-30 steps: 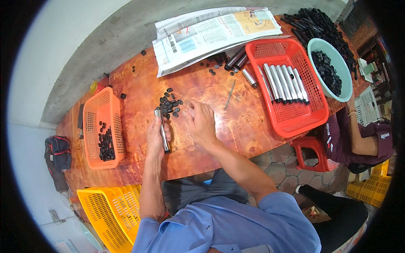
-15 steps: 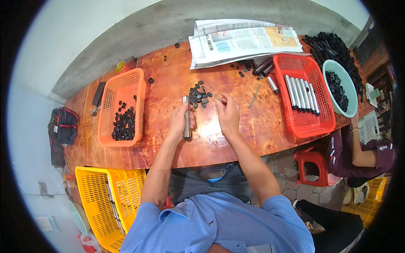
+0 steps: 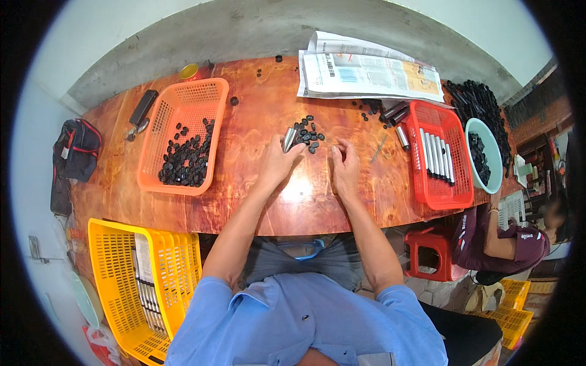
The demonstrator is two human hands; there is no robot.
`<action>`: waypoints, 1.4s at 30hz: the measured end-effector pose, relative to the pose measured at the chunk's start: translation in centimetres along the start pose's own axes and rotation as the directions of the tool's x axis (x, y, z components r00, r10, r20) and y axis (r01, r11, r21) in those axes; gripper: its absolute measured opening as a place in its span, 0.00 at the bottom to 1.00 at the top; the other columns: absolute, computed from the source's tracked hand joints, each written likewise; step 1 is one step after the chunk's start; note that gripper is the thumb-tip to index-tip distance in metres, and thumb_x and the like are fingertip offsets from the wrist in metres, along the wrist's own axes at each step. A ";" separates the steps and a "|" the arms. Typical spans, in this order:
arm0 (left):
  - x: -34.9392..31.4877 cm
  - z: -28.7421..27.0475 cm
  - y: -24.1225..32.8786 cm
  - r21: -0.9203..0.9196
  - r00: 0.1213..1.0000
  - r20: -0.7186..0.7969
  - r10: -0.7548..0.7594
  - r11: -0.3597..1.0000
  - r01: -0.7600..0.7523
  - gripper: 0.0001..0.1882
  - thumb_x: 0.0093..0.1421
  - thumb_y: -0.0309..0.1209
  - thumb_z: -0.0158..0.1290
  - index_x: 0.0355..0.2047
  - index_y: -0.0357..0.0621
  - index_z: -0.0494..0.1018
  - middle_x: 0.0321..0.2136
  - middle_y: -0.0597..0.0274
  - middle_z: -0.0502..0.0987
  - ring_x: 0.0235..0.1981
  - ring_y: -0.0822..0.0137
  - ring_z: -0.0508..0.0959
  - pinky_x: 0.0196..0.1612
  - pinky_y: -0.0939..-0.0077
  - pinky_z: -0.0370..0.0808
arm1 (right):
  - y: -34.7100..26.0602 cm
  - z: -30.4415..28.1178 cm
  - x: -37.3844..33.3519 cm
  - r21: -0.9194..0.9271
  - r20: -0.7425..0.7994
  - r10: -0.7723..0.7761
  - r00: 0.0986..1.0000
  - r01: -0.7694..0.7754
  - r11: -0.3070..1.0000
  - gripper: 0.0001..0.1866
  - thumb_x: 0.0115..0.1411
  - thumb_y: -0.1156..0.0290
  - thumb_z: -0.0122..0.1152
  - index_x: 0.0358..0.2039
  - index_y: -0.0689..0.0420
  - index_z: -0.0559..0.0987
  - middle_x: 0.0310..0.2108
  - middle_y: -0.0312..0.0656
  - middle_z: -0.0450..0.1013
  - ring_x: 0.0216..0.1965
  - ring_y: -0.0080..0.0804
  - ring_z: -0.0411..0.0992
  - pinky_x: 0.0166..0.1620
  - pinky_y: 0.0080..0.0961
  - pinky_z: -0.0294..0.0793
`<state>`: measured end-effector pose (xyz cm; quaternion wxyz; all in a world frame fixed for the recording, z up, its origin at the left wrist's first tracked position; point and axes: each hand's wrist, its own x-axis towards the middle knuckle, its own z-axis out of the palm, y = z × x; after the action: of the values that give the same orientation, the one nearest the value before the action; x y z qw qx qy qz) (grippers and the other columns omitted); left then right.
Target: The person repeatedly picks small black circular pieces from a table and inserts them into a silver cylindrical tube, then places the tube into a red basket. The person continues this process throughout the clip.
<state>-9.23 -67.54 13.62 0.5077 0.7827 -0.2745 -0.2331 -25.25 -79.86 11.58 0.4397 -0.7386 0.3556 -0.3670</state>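
Observation:
My left hand (image 3: 278, 163) is closed around a shiny metal tube (image 3: 290, 140), whose far end sticks out past the fingers. Just beyond the tube lies a small pile of black plastic caps (image 3: 313, 136) on the wooden table (image 3: 256, 210). To the right of the pile, my right hand (image 3: 346, 169) hovers with its fingers curled in and the thumb close to the forefinger. Whatever it may pinch is too small to make out. A thin metal rod (image 3: 379, 148) lies a little further right.
Left stands an orange basket (image 3: 144, 174) of black caps; right, a red basket (image 3: 442, 196) holding several metal tubes (image 3: 438, 155). Beyond are a pale green basin (image 3: 495, 177), black parts (image 3: 479, 107) and newspapers (image 3: 372, 76). Yellow crates (image 3: 113, 293) sit lower left. A co-worker (image 3: 519, 247) sits right.
The tube in my left hand has turned from lying towards me to pointing away, towards the caps. My right hand has dropped slightly nearer me. The whole view has shifted a little.

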 end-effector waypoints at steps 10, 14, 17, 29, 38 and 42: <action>-3.4 -2.2 0.6 -0.522 0.984 0.022 -0.177 0.837 0.163 0.15 0.73 0.41 0.49 0.42 0.40 0.70 0.24 0.66 0.72 0.16 0.76 0.72 0.18 0.80 0.70 | 1.0 0.1 0.2 -0.086 0.026 -0.077 0.997 0.079 0.993 0.14 0.65 0.71 0.60 0.48 0.65 0.77 0.41 0.45 0.78 0.43 0.32 0.76 0.48 0.29 0.76; -5.9 -1.6 -0.9 -0.575 0.985 0.069 -0.157 0.801 0.168 0.14 0.74 0.38 0.47 0.43 0.38 0.71 0.24 0.66 0.72 0.19 0.76 0.74 0.21 0.81 0.71 | 0.4 0.0 2.3 -0.137 0.086 -0.174 0.981 0.184 0.973 0.09 0.65 0.74 0.58 0.43 0.64 0.80 0.40 0.45 0.78 0.42 0.35 0.77 0.46 0.30 0.76; -6.9 -1.1 -1.5 -0.499 0.999 0.041 0.001 0.867 0.020 0.14 0.74 0.37 0.47 0.44 0.37 0.73 0.24 0.67 0.72 0.21 0.77 0.74 0.23 0.82 0.70 | -2.5 0.7 6.0 -0.201 0.202 -0.326 0.923 0.365 0.909 0.09 0.63 0.76 0.57 0.40 0.64 0.82 0.40 0.49 0.78 0.44 0.46 0.76 0.47 0.36 0.75; -6.6 -1.8 -2.0 -0.666 1.000 0.029 0.009 0.746 0.012 0.20 0.74 0.35 0.46 0.61 0.39 0.65 0.29 0.63 0.75 0.22 0.77 0.75 0.23 0.83 0.72 | -1.6 4.9 14.8 -0.435 0.518 -0.188 0.835 0.446 0.782 0.09 0.54 0.78 0.58 0.33 0.61 0.85 0.36 0.59 0.79 0.44 0.59 0.77 0.48 0.51 0.76; -6.6 -2.1 -2.3 -0.689 0.999 0.036 0.040 0.725 -0.004 0.30 0.70 0.29 0.48 0.70 0.37 0.55 0.35 0.59 0.75 0.26 0.76 0.75 0.27 0.82 0.73 | -2.0 -2.2 10.5 -0.604 0.463 0.072 0.883 0.255 0.755 0.09 0.60 0.78 0.60 0.40 0.64 0.84 0.44 0.58 0.80 0.44 0.51 0.79 0.47 0.42 0.77; -6.7 -2.1 -1.6 -0.686 0.999 0.005 0.048 0.727 -0.031 0.31 0.68 0.26 0.49 0.70 0.37 0.54 0.35 0.58 0.75 0.26 0.75 0.75 0.27 0.81 0.74 | -1.0 -4.3 7.9 -0.270 0.387 -0.044 0.921 0.159 0.950 0.11 0.60 0.73 0.62 0.43 0.61 0.82 0.41 0.52 0.81 0.44 0.52 0.79 0.51 0.44 0.76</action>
<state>-12.55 -61.16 13.55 0.7623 0.5317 -0.1913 -0.3156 -24.93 -87.90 15.79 0.3641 -0.8702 0.2766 -0.1834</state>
